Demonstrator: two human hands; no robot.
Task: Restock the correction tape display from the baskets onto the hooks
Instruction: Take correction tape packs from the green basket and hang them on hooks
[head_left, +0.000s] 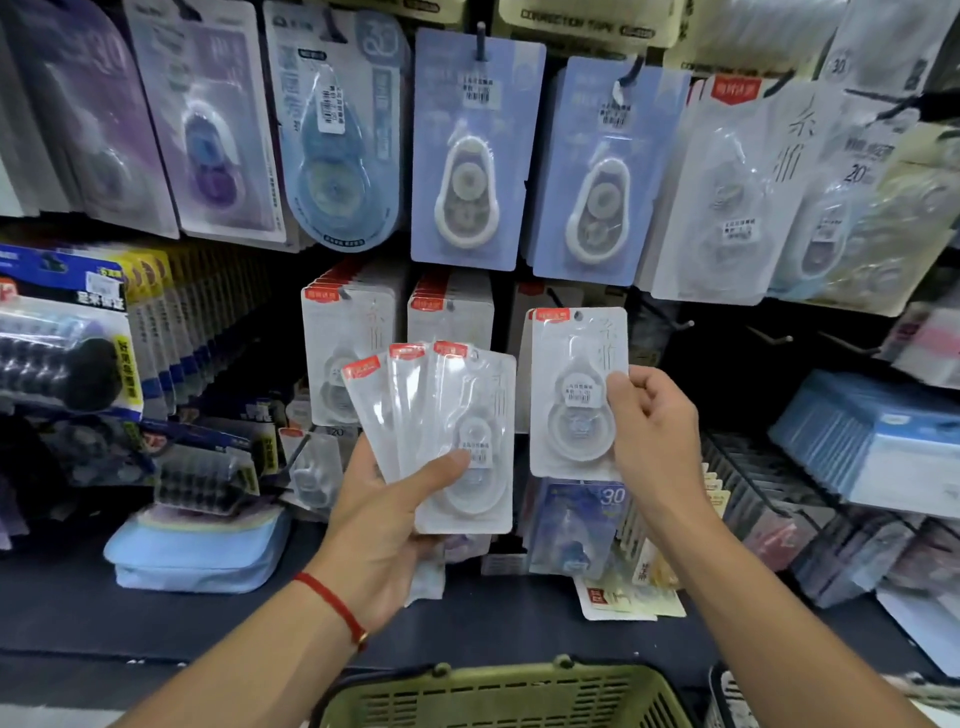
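My left hand grips a fanned stack of three white correction tape packs with red top tabs, thumb across the front pack. My right hand pinches the right edge of a single white correction tape pack, held upright in front of the display. Behind it, full rows of the same white packs hang on hooks in the lower row. Bare black hooks stick out to the right of them. A green basket sits at the bottom edge, below my forearms.
Blue-carded correction tapes and other packs hang in the upper row. A dark shelf holds a light blue pouch, loose packs and boxed stock at right. A second basket's rim shows at bottom right.
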